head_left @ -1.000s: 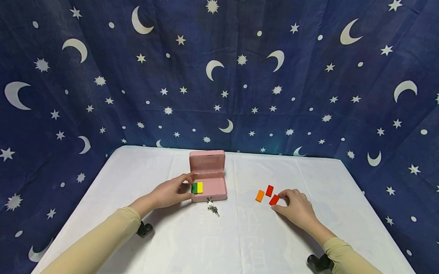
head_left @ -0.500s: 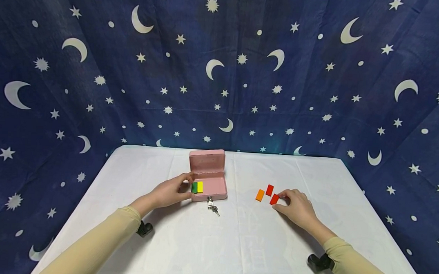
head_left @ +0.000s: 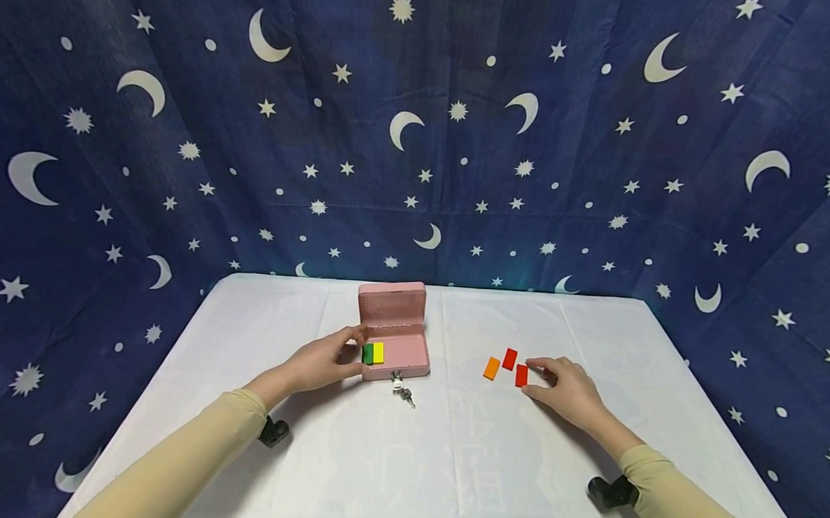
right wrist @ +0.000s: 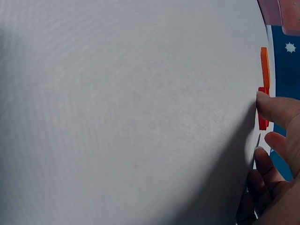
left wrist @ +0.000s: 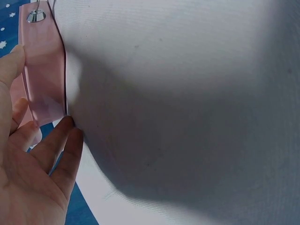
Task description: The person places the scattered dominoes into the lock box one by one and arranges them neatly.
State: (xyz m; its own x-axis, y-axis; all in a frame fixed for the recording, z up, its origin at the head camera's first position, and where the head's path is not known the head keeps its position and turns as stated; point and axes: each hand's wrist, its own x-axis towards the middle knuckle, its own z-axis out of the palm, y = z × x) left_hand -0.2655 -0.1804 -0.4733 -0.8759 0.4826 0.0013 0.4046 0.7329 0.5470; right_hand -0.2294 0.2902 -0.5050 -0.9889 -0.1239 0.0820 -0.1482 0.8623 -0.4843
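Observation:
My left hand (head_left: 322, 361) holds the left end of an open pink metal box (head_left: 415, 372), with the thumb at its front corner and a finger farther back. A green block (head_left: 367, 354) and a yellow block (head_left: 378, 353) lie side by side inside the box, against its left wall. At the right, my right hand (head_left: 565, 391) has thumb and index finger parted beside the near red block (head_left: 521, 376). In the right wrist view, the thumb partly covers that block. Another red block (head_left: 509, 360) and an orange block (head_left: 491, 369) lie flat just left of it.
A small metal lock (head_left: 398, 383) with keys (head_left: 406, 398) is at the box's front. The raised lid (head_left: 392, 306) leans back. White cloth covers the table (head_left: 405, 475), and a blue curtain (head_left: 419, 174) with moons and stars hangs behind.
The near red block has turned straighter and shifted slightly. My right fingers, earlier pinching it, have spread and drawn a little to the right. My left hand stays at the box.

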